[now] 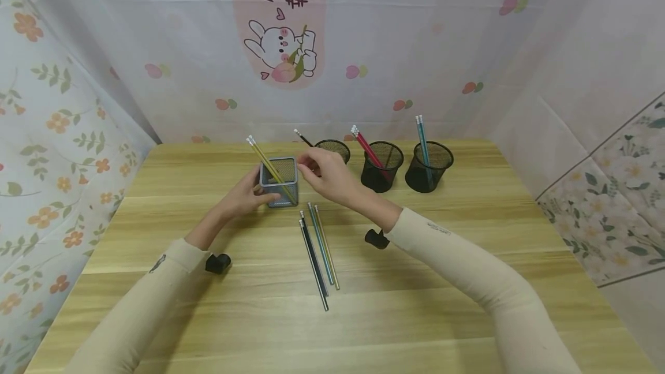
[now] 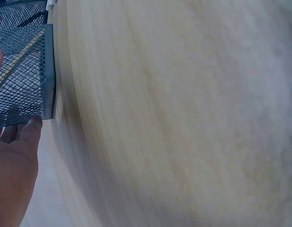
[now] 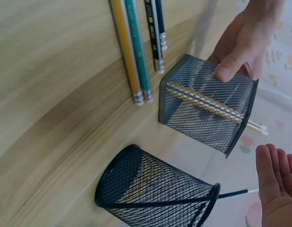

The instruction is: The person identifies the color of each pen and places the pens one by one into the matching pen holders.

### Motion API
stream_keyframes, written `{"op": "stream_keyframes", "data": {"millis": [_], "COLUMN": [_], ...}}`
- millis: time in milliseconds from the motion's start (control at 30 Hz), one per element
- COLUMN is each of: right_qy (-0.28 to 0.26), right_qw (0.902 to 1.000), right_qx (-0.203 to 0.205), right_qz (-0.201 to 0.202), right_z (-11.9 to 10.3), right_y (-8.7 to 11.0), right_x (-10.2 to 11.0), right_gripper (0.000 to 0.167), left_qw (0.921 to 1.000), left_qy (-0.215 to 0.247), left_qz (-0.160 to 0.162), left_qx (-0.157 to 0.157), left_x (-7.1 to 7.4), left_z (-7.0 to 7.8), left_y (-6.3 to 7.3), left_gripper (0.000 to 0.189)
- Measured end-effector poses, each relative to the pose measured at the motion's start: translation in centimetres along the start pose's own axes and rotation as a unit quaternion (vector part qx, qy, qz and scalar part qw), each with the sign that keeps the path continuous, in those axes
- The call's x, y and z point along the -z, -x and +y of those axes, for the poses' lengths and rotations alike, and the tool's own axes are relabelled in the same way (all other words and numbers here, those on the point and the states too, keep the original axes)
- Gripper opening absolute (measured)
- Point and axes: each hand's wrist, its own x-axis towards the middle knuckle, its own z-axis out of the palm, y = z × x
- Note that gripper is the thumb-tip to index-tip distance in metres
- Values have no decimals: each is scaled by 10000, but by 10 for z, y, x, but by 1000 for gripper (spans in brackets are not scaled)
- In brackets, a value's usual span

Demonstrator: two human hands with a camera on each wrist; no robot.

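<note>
A grey square mesh pencil holder [image 1: 286,196] stands upright at the table's far left, with yellow pencils [image 1: 261,156] leaning in it. My left hand [image 1: 240,198] grips it from the left, its thumb across the front. Just right of the holder's rim is my right hand [image 1: 331,176]; in the right wrist view its fingers [image 3: 267,165] look fairly straight, hold nothing and stay apart from the mesh. Partly behind this hand is a round black mesh cup [image 3: 158,189] with a black pencil [image 1: 302,138].
Black pencils [image 1: 313,264], a teal pencil [image 1: 321,244] and a yellow pencil [image 1: 327,250] lie mid-table. Farther right stand a black cup [image 1: 381,180] with red pencils [image 1: 368,146] and another cup [image 1: 418,180] with teal pencils [image 1: 423,140]. A curtain [image 1: 415,33] hangs behind.
</note>
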Motion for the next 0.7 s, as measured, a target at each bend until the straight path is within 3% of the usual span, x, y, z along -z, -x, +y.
{"op": "stream_keyframes", "data": {"millis": [700], "right_qy": [-56], "right_qw": [9989], "right_qx": [-429], "right_qz": [-173], "right_z": [12], "right_y": [27], "right_x": [12], "right_gripper": [8], "left_qw": [10000], "left_qy": [17], "left_qz": [9], "left_qx": [55], "left_x": [0], "left_z": [-1], "left_y": [-1], "left_gripper": [73]}}
